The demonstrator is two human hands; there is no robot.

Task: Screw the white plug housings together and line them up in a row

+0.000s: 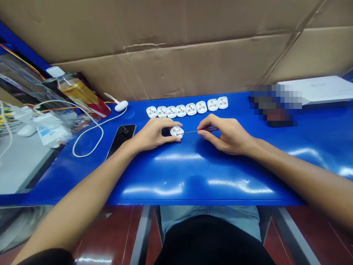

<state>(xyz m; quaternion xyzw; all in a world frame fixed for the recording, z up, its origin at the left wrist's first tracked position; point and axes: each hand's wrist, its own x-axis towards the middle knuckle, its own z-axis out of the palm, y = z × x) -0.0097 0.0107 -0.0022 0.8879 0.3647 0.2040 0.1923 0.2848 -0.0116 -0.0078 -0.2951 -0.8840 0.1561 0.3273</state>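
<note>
Between the thumb and fingers of my left hand [154,134] is a small white plastic socket piece [177,130] with metal contacts inside, its open face toward me. My right hand [227,134] pinches the handle of a screwdriver [190,131]. The thin shaft points left and its tip meets the inside of the held piece; which contact it touches is too small to tell. Behind my hands, several like white pieces [191,109] lie in a row along the back of the blue table, contacts facing up.
A blue table [176,180] backs onto a cardboard wall [176,73]. Left are a black phone [121,138], a looped white cable [88,154], a bottle [79,94] and a grey surface [19,162] with clutter. A white box [317,90] stands back right beside a blurred-out patch.
</note>
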